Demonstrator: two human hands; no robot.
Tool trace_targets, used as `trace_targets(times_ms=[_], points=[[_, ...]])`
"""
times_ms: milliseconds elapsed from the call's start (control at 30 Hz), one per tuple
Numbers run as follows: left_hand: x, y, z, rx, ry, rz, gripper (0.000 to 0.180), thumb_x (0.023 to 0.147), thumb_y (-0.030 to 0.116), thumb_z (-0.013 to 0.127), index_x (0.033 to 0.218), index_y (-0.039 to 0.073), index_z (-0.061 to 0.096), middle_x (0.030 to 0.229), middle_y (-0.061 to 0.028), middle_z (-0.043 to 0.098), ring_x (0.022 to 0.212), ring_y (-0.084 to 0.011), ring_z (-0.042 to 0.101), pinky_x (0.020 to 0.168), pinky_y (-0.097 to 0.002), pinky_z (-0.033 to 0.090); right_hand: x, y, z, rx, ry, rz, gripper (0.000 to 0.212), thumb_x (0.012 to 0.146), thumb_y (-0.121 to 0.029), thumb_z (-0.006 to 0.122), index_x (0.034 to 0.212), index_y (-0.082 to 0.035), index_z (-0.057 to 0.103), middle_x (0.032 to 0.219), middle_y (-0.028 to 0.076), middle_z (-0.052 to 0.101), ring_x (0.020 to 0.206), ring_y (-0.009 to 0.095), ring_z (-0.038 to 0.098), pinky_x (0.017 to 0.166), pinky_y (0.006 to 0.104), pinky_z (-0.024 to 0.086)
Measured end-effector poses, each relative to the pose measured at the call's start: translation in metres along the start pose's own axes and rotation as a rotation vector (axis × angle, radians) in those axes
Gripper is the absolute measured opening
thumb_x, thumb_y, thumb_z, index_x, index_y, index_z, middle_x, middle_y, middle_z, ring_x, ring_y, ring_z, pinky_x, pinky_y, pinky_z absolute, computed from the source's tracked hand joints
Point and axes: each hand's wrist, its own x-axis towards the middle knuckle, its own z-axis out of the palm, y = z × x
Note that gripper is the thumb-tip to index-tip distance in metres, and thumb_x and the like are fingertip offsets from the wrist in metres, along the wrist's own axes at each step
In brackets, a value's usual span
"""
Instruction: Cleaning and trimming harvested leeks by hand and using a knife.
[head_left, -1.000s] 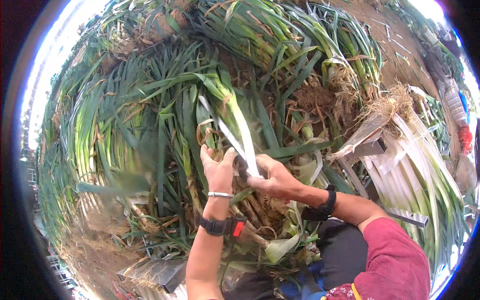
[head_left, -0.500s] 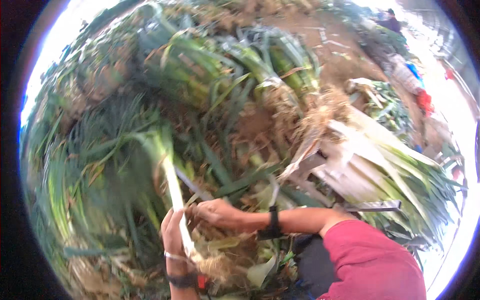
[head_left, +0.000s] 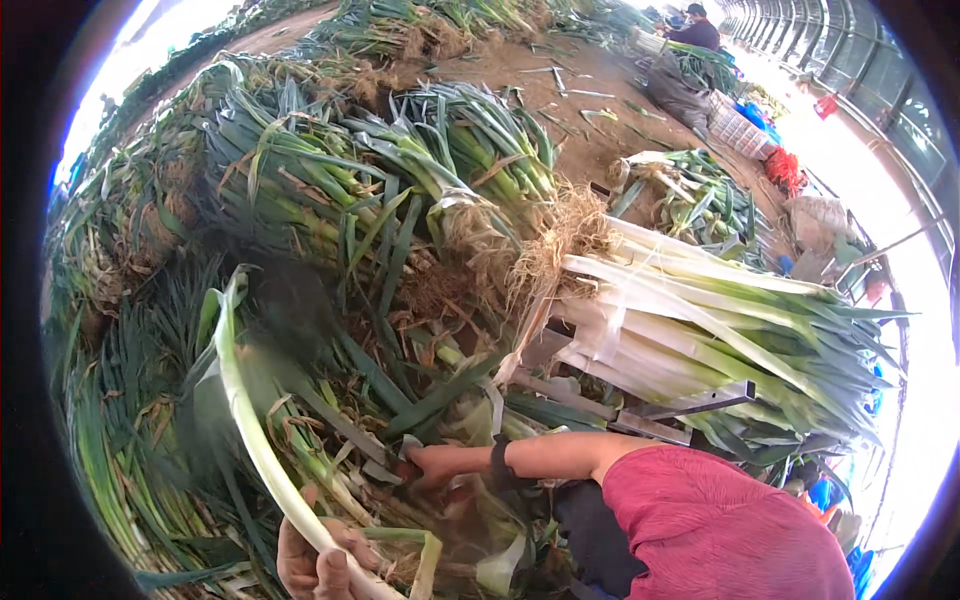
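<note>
My left hand (head_left: 325, 560), at the lower edge, is closed around the pale stem of a single leek (head_left: 255, 425). The leek slants up and away to the left, with its green top in the air and its lower end cut off by the picture's edge. To its right, my right hand (head_left: 428, 468) is closed low among loose leaves and peelings, its fingertips partly hidden. A long, flat, greyish strip (head_left: 348, 430), like a blade or a leaf, runs toward its fingers. What that hand grips is unclear.
Peeled leeks (head_left: 690, 320) lie stacked on a metal frame (head_left: 700, 400) at right, roots toward the middle. Unpeeled leeks (head_left: 290, 170) are heaped at left and beyond. Farther off are a red bundle (head_left: 785, 172), a pale crate (head_left: 740, 125) and another person (head_left: 697, 30).
The left hand has moved down and left with the leek, whose top has swung left; its roots have left the view. The right hand has moved away from the stem, down among the leaves.
</note>
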Motion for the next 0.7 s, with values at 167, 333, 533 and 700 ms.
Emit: trace_targets(times_ms=[167, 333, 533, 700], points=[[0.002, -0.048, -0.03, 0.283, 0.115, -0.074, 0.05, 0.088, 0.018, 0.061, 0.128, -0.006, 0.044, 0.086, -0.0067, 0.059, 0.062, -0.0125, 0.053, 0.059, -0.0253, 0.045, -0.003, 0.006, 0.007, 0.071, 0.022, 0.055, 0.077, 0.07, -0.036, 0.068, 0.13, -0.003, 0.033, 0.091, 0.02, 0.064, 0.086, 0.03, 0.065, 0.072, 0.0385, 0.05], [0.014, -0.075, -0.07, 0.223, 0.492, -0.123, 0.029, 0.089, 0.021, 0.059, 0.104, -0.003, 0.057, 0.072, -0.0027, 0.051, 0.062, -0.0104, 0.044, 0.055, -0.028, 0.036, -0.023, -0.013, 0.01, 0.378, -0.011, -0.003, 0.08, 0.071, -0.026, 0.069, 0.13, 0.002, 0.023, 0.088, 0.024, 0.058, 0.079, 0.034, 0.059, 0.067, 0.0414, 0.045], [0.022, -0.126, -0.133, 0.121, 0.877, 0.038, 0.04, 0.085, 0.016, 0.053, 0.119, -0.006, 0.05, 0.076, -0.0045, 0.052, 0.057, -0.0137, 0.049, 0.055, -0.0261, 0.043, -0.021, -0.015, -0.003, 0.759, 0.257, 0.017, 0.06, 0.073, -0.007, 0.054, 0.129, -0.005, 0.032, 0.077, 0.009, 0.052, 0.062, 0.016, 0.051, 0.05, 0.031, 0.041], [0.016, -0.167, -0.19, 0.175, 0.963, -0.22, 0.039, 0.083, 0.012, 0.051, 0.118, -0.004, 0.052, 0.073, -0.005, 0.05, 0.061, -0.0139, 0.046, 0.057, -0.0289, 0.039, -0.048, -0.068, -0.048, 0.926, 0.353, 0.102, 0.044, 0.079, -0.011, 0.055, 0.119, -0.004, 0.037, 0.084, 0.007, 0.05, 0.065, 0.012, 0.051, 0.055, 0.0307, 0.044]])
